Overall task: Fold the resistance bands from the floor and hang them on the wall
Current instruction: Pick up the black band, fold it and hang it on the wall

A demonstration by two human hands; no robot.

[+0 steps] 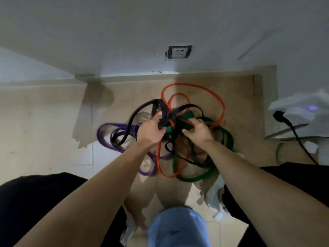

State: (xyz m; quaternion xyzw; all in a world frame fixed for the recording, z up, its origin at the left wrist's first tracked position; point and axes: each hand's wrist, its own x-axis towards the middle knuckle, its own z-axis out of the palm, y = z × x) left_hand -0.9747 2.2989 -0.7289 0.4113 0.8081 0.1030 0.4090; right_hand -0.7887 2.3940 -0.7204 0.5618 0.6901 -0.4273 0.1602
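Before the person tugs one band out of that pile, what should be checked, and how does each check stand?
1. Left hand grips the black band: ok.
2. Which band the right hand pinches in the tangle: cannot tell.
3. Black band free of the orange band and green band: not ok, they cross.
4. Black band clear of the purple band: not ok, it lies across it.
5. Power cable apart from the tangle: ok.
6. Wall hook ready: cannot tell, none in view.

Bands [170, 113] partly hidden by left hand [151, 130], right hand [198, 130], white unit [300, 113] edge-cropped
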